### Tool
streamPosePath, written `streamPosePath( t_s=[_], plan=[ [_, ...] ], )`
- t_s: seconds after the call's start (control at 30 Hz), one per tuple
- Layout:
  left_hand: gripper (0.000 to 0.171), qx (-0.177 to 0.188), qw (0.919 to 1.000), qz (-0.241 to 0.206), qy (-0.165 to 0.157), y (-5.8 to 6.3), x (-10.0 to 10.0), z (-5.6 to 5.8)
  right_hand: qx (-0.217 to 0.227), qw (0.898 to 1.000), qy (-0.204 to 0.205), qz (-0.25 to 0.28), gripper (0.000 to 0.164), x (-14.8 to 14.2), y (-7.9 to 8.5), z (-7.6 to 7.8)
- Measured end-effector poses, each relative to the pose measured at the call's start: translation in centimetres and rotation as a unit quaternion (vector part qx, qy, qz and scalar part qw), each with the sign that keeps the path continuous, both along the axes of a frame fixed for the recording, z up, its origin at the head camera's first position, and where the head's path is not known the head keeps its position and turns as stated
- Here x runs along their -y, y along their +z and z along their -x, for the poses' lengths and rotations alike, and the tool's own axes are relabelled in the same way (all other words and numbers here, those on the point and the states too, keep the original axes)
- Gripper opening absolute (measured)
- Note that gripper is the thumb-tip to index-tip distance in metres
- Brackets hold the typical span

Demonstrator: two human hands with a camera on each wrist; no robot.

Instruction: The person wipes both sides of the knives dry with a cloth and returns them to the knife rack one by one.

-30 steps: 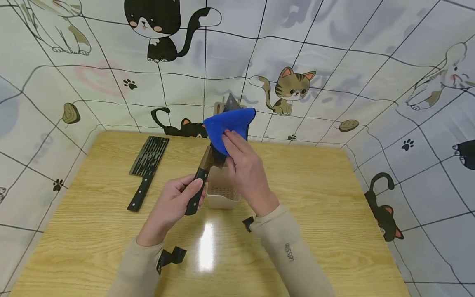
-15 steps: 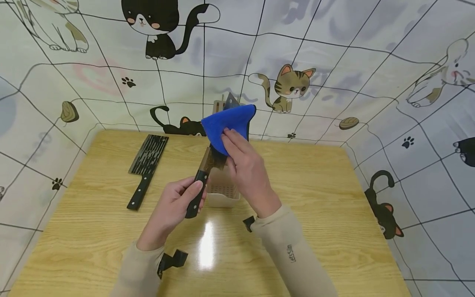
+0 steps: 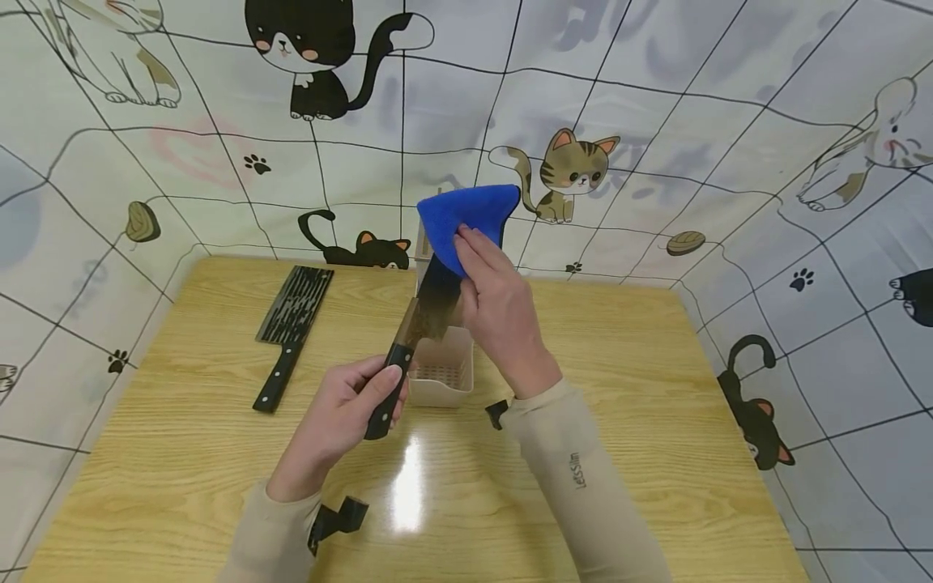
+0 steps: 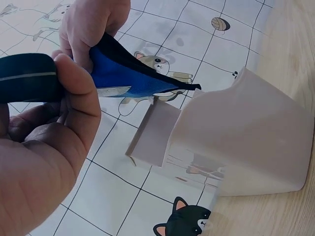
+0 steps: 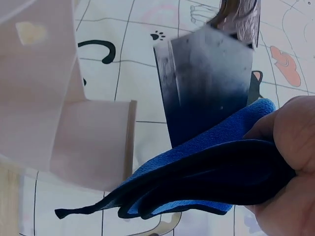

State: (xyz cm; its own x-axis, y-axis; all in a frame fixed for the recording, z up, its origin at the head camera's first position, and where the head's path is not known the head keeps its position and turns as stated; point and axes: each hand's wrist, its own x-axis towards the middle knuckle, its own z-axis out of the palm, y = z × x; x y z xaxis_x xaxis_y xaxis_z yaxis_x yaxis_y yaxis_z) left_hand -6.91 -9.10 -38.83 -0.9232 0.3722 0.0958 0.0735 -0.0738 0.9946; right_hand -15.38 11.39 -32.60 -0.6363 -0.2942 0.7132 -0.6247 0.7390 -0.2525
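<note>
My left hand (image 3: 342, 417) grips the black riveted handle of a broad kitchen knife (image 3: 437, 300), its blade slanting up and away over the table. Folded over the far part of that blade is a blue cloth (image 3: 466, 219), which hides the tip. My right hand (image 3: 504, 312) pinches the cloth around the blade, fingers laid flat on top. In the right wrist view, bare blade (image 5: 206, 83) shows between cloth and handle, with cloudy marks on it. The left wrist view has the handle (image 4: 27, 78) in the curled left fingers, with the cloth (image 4: 118, 71) beyond.
A black-handled cleaver (image 3: 295, 308) with a streaked dark blade lies on the wooden table (image 3: 619, 421) at left. Below the knife stands a pale plastic knife holder (image 3: 440, 395) with a perforated bottom. Cat-printed sheets (image 3: 641, 138) enclose the back and sides.
The right hand and cloth have slid up and right along the blade, uncovering more of it near the handle. The blade's tip, visible earlier, is now covered. The left hand has shifted slightly.
</note>
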Motion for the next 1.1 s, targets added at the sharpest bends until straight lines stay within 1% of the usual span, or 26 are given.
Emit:
streamPosePath(
  t_s=[0.23, 0.33, 0.43, 0.6, 0.7, 0.87, 1.0, 1.1],
  plan=[
    [0.029, -0.010, 0.9999, 0.000, -0.006, -0.1, -0.1, -0.3, 0.018, 1.000, -0.022, 0.002, 0.039, -0.7, 0.4, 0.9],
    [0.029, -0.014, 0.9999, 0.000, -0.007, -0.1, -0.1, -0.3, 0.030, 0.999, -0.025, -0.002, 0.039, -0.7, 0.4, 0.8],
    [0.032, -0.005, 1.0000, -0.006, -0.006, -0.1, 0.0, -0.4, 0.033, 0.999, -0.013, -0.005, 0.039, -0.4, 0.2, 0.4],
    [0.035, 0.008, 0.9996, -0.026, -0.002, -0.1, 0.3, -0.5, 0.011, 0.999, 0.026, -0.018, 0.038, 0.5, -0.4, -0.7],
    [0.035, 0.007, 0.9995, -0.031, 0.005, -0.1, 0.4, -0.5, -0.004, 0.999, 0.040, -0.017, 0.039, 0.9, -0.7, -1.2],
    [0.034, 0.004, 0.9997, -0.025, 0.006, 0.1, 0.4, -0.5, -0.021, 0.999, 0.036, -0.010, 0.039, 1.1, -0.8, -1.3],
    [0.031, 0.001, 0.9999, -0.017, 0.004, 0.1, 0.3, -0.6, -0.028, 0.999, 0.025, -0.004, 0.038, 0.8, -0.6, -0.7],
    [0.031, -0.003, 0.9999, -0.014, -0.003, 0.1, 0.3, -0.7, -0.022, 1.000, 0.013, 0.003, 0.038, 0.4, -0.4, 0.0]
  ],
)
